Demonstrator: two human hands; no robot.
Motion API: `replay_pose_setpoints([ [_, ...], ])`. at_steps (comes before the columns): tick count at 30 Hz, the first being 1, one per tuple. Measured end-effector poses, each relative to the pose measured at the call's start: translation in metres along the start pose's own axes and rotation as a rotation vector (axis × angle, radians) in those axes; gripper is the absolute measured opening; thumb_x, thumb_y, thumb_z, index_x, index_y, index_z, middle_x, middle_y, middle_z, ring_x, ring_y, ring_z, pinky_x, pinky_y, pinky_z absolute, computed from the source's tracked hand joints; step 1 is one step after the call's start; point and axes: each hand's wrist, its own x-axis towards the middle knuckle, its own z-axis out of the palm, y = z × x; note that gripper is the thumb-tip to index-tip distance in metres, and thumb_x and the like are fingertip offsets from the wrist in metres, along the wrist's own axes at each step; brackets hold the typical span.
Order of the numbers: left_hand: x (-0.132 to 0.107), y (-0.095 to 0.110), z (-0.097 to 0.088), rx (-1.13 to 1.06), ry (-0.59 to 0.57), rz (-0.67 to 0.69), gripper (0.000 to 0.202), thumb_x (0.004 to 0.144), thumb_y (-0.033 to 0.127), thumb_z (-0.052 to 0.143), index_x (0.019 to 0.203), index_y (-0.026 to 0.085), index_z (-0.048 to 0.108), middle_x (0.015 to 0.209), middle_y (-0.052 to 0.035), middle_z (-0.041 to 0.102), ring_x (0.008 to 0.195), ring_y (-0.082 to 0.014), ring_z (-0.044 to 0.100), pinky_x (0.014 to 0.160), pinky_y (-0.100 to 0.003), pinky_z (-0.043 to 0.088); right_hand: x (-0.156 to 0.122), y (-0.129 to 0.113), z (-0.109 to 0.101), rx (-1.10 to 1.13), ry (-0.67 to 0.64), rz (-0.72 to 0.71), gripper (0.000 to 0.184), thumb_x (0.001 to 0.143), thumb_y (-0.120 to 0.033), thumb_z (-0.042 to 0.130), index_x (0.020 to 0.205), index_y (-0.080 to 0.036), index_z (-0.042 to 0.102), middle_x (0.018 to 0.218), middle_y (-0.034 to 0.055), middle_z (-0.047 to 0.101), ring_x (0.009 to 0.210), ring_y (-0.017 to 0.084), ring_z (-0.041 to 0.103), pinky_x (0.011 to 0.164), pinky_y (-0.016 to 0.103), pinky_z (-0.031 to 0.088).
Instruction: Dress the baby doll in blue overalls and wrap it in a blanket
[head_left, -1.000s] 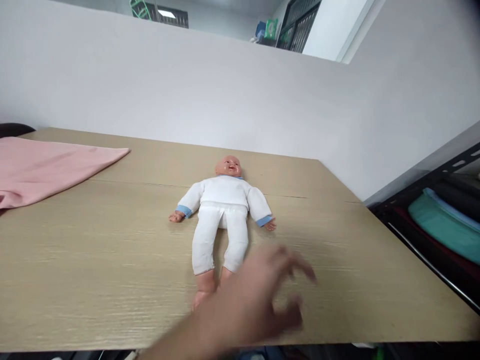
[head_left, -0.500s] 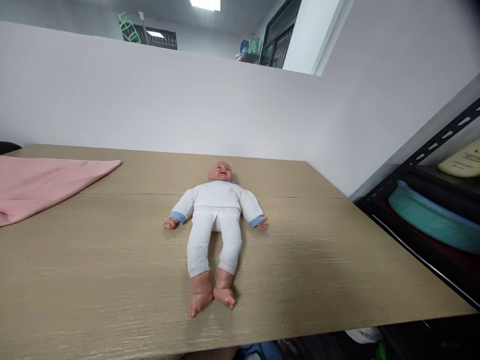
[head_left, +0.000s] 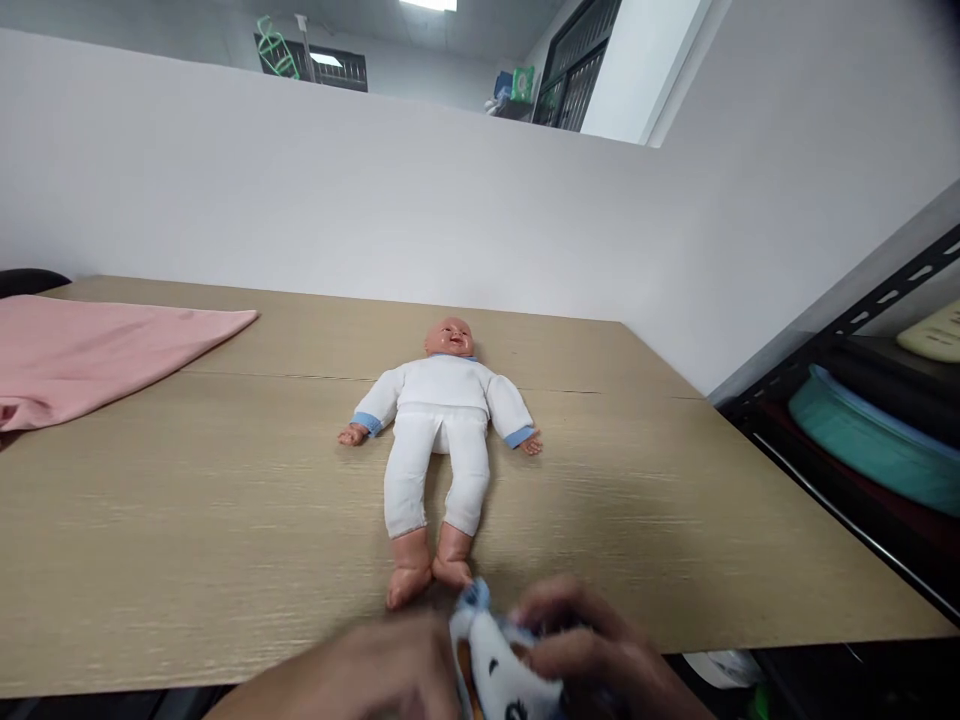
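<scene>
Holding a cloth (head_left: 506,670) at a doll's (head_left: 442,395) feet

Bunched between two bare hands, the cloth, pale with blue parts and dark printed marks, sits just on the near side of the doll's feet, over the table's (head_left: 225,530) front edge. Its blue tip meets one foot in the view; whether they touch cannot be told. The right hand (head_left: 581,640) has its fingers closed on the cloth's side, leaving little gap. The left hand (head_left: 390,665), blurred, lies against the other side, its fingers hidden, so its hold cannot be judged.

The cloth looks light, soft and floppy, likely to fold on itself and hardly fragile; a pinch at an edge on each side would probably spread it best. The doll, on its back with arms out, appears soft in its white suit and harder, perhaps slick, at head, hands and feet. The clothed trunk seems the surest place to take hold.

Table top stretches to either side of the doll. Well off to the left of it lies a pink sheet (head_left: 97,350); well off to the right stands a black shelf (head_left: 765,440). Beyond the doll's head, a wall (head_left: 337,190) bounds the far edge.
</scene>
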Motion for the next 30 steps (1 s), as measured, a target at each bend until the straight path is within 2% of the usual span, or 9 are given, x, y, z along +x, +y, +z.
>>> replay_pose_setpoints([
  [2, -0.012, 0.019, 0.009, 0.071, 0.054, -0.013, 0.073, 0.085, 0.069, 0.079, 0.149, 0.036, 0.064, 0.147, -0.0127, 0.069, 0.142, -0.0359, 0.060, 0.116, -0.049, 0.053, 0.025, -0.010, -0.009, -0.002, 0.043, -0.125, 0.024, 0.109, -0.028, 0.057, 0.128, -0.037, 0.068, 0.138, 0.0050, 0.076, 0.121, 0.021, 0.076, 0.102, 0.033, 0.061],
  [5, 0.002, 0.038, 0.007, 0.202, 0.079, -0.046, 0.060, 0.097, 0.047, 0.078, 0.152, 0.036, 0.056, 0.155, -0.0078, 0.058, 0.148, -0.0319, 0.051, 0.115, -0.042, 0.051, 0.058, -0.019, -0.016, -0.063, 0.150, -0.080, 0.025, 0.110, -0.023, 0.055, 0.130, -0.037, 0.062, 0.129, -0.0004, 0.078, 0.118, 0.016, 0.075, 0.102, 0.028, 0.058],
  [9, 0.030, 0.045, -0.010, 0.315, 0.013, -0.033, 0.039, 0.102, 0.046, 0.073, 0.136, 0.030, 0.063, 0.133, -0.0046, 0.065, 0.124, -0.0243, 0.062, 0.107, -0.034, 0.051, 0.086, -0.020, -0.016, -0.039, 0.219, -0.025, 0.026, 0.111, -0.027, 0.055, 0.133, -0.038, 0.062, 0.122, -0.0022, 0.077, 0.110, 0.015, 0.074, 0.097, 0.027, 0.057],
  [12, 0.034, 0.045, -0.023, 0.397, 0.107, -0.003, 0.024, 0.107, 0.046, 0.066, 0.119, 0.025, 0.065, 0.113, -0.0023, 0.066, 0.104, -0.0188, 0.061, 0.092, -0.029, 0.050, 0.095, -0.019, -0.016, -0.003, 0.267, -0.026, 0.032, 0.108, -0.025, 0.060, 0.138, -0.037, 0.060, 0.127, -0.0009, 0.074, 0.121, 0.016, 0.071, 0.108, 0.031, 0.053],
  [14, 0.033, 0.044, -0.030, 0.409, 0.134, 0.057, 0.021, 0.109, 0.044, 0.064, 0.115, 0.024, 0.064, 0.114, -0.0030, 0.065, 0.107, -0.0187, 0.061, 0.093, -0.029, 0.049, 0.096, -0.020, -0.019, -0.027, 0.288, -0.013, 0.037, 0.104, -0.024, 0.065, 0.138, -0.037, 0.060, 0.124, -0.0003, 0.073, 0.122, 0.017, 0.070, 0.109, 0.033, 0.052],
  [18, 0.034, 0.045, -0.040, 0.345, 0.088, 0.198, 0.010, 0.113, 0.034, 0.058, 0.120, 0.027, 0.058, 0.132, -0.0047, 0.062, 0.124, -0.0193, 0.061, 0.102, -0.030, 0.049, 0.097, -0.028, -0.029, -0.107, 0.194, -0.007, 0.049, 0.098, -0.024, 0.071, 0.144, -0.037, 0.059, 0.116, 0.0000, 0.067, 0.111, 0.019, 0.068, 0.106, 0.037, 0.052],
  [23, 0.042, 0.050, -0.042, 0.398, 0.084, 0.345, 0.007, 0.115, 0.027, 0.053, 0.121, 0.029, 0.055, 0.135, -0.0056, 0.060, 0.124, -0.0187, 0.061, 0.097, -0.030, 0.052, 0.108, -0.041, -0.042, -0.138, 0.012, -0.003, 0.060, 0.096, -0.035, 0.078, 0.152, -0.036, 0.057, 0.110, 0.0011, 0.066, 0.096, 0.019, 0.064, 0.091, 0.035, 0.054],
  [27, 0.044, 0.046, -0.042, 0.435, 0.143, 0.396, 0.007, 0.115, 0.028, 0.053, 0.122, 0.028, 0.054, 0.122, -0.0059, 0.064, 0.115, -0.0187, 0.064, 0.096, -0.031, 0.053, 0.120, -0.041, -0.048, -0.250, -0.009, -0.163, 0.035, 0.091, -0.039, 0.086, 0.120, -0.026, 0.071, 0.115, 0.0063, 0.065, 0.109, 0.024, 0.061, 0.099, 0.039, 0.050],
  [30, 0.043, 0.043, -0.044, 0.458, 0.304, 0.356, 0.011, 0.115, 0.036, 0.053, 0.122, 0.028, 0.051, 0.113, -0.0032, 0.063, 0.100, -0.0160, 0.064, 0.085, -0.027, 0.053, 0.125, -0.038, -0.053, -0.207, 0.018, -0.258, 0.024, 0.093, -0.035, 0.084, 0.100, -0.023, 0.065, 0.129, 0.0083, 0.064, 0.119, 0.025, 0.060, 0.104, 0.040, 0.047],
])
